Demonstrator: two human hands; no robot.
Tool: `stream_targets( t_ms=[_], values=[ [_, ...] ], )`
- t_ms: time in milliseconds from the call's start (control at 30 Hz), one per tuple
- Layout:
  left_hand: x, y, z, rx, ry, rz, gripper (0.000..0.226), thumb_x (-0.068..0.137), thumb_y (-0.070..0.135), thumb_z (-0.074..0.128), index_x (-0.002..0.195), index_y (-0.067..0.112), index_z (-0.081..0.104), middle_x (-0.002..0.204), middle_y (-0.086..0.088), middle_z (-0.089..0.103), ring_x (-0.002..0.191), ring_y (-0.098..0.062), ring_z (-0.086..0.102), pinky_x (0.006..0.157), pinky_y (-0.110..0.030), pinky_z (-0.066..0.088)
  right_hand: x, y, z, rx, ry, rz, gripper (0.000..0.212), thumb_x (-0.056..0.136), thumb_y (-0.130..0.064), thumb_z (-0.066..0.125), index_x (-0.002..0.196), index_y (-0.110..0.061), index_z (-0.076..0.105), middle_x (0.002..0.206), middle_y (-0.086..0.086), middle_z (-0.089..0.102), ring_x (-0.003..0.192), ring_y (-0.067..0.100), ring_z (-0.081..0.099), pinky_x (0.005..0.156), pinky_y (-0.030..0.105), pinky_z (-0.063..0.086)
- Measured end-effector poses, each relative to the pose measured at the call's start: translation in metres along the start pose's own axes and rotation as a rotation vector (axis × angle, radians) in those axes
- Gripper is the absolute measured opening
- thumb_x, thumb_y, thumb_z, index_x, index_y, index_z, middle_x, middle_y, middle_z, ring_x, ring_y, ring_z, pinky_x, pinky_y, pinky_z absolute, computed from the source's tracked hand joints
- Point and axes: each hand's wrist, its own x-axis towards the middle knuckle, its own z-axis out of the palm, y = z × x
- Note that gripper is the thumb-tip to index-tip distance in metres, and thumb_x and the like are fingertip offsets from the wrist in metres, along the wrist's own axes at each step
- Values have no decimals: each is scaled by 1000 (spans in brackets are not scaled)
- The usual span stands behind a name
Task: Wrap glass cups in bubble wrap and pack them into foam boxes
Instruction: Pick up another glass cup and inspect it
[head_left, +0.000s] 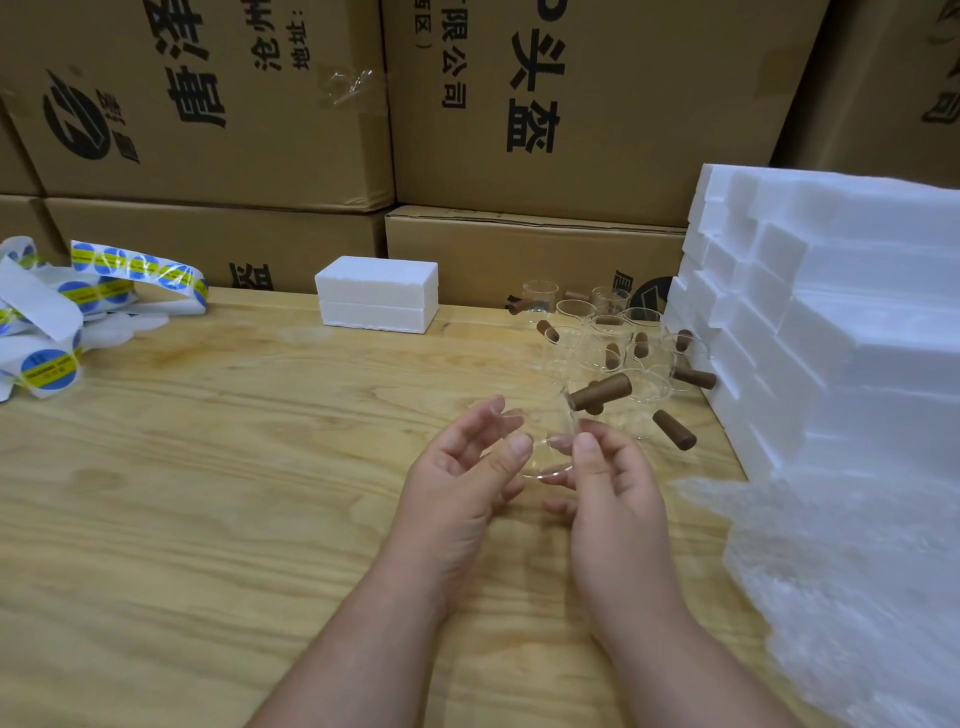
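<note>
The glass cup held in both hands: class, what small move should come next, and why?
Probably carry the glass cup right, onto the bubble wrap. Both the left hand and right hand hold it bare above the table, and no wrap is around it yet, so wrapping must come before any foam box.

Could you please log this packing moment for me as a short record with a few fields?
held item: glass cup with brown wooden handle, unwrapped
left hand: fingers around the cup's left side
right hand: pinching the cup's rim
waiting cups: clustered behind the hands
bubble wrap: heaped at right on the wooden table
foam boxes: one closed at back, a stack at right
sticker strips: far left
</note>
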Motion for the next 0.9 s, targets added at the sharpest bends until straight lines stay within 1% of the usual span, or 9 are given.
stream_targets(
  t_ms=[100, 200, 300, 433, 567, 600, 667, 767, 900],
  values=[
    [-1, -1, 1, 90, 16, 48, 65, 67, 23, 85, 129, 23, 64, 124, 0, 73, 107, -12, 72, 78, -25, 57, 1, 0, 0, -42, 16, 24, 16, 103, -26, 54, 111, -20, 65, 97, -11, 76, 80, 1, 69, 68, 24, 56],
    [-2, -4, 1, 197, 39, 83, 76, 64, 23, 87, 135, 27, 59, 123, 6, 73, 112, -10, 70, 81, -21, 56, 2, 2, -2, -117, 38, 24, 12, 100, -26, 60, 108, -24, 69, 97, -12, 75, 89, -1, 68, 77, 17, 53],
    [-2, -6, 1, 352, 60, 130, 83, 64, 23, 87, 139, 32, 52, 120, 10, 73, 110, -3, 68, 85, -21, 56, 3, 4, -4, -141, 114, 32, 17, 99, -23, 60, 115, -28, 64, 107, -11, 71, 100, 4, 66, 88, 28, 52],
    [-4, -9, 1, 561, 17, 141, 86, 67, 23, 90, 139, 41, 47, 123, 19, 67, 112, 6, 63, 93, -21, 52, 4, 2, -7, -99, 210, 53, 38, 99, -24, 57, 133, -38, 45, 117, -18, 61, 95, -7, 62, 81, 25, 46],
    [-3, -13, 1, 718, -37, 134, 69, 73, 11, 90, 120, 47, 55, 122, 17, 65, 111, 2, 62, 94, -15, 48, 6, 2, -10, -157, 239, 68, 45, 98, -27, 57, 140, -35, 44, 114, -22, 58, 93, -17, 57, 73, 15, 40],
    [-4, -13, 2, 746, -47, 128, 68, 72, 12, 90, 118, 46, 54, 121, 16, 65, 111, 3, 61, 93, -12, 47, 7, 1, -11, -186, 242, 75, 44, 97, -27, 57, 140, -33, 47, 112, -19, 60, 94, -12, 59, 75, 17, 42],
    [-4, -15, 2, 800, -57, 125, 66, 71, 15, 89, 115, 46, 51, 120, 20, 63, 110, 8, 60, 89, -7, 44, 7, 1, -11, -244, 240, 89, 46, 96, -26, 56, 142, -29, 49, 120, -8, 64, 106, 7, 62, 89, 33, 50],
    [-5, -17, 2, 861, -69, 122, 65, 71, 22, 88, 115, 46, 48, 117, 25, 60, 105, 11, 59, 85, -6, 43, 8, 0, -10, -317, 226, 111, 50, 94, -24, 54, 144, -25, 47, 131, 3, 61, 116, 23, 61, 103, 48, 48],
    [-6, -17, 1, 944, -114, 122, 84, 70, 32, 83, 138, 52, 37, 121, 25, 52, 108, 10, 55, 82, 2, 39, 8, -2, -9, -414, 230, 108, 52, 95, -19, 51, 146, -19, 47, 137, 1, 57, 127, 20, 53, 112, 41, 40]
  ],
)
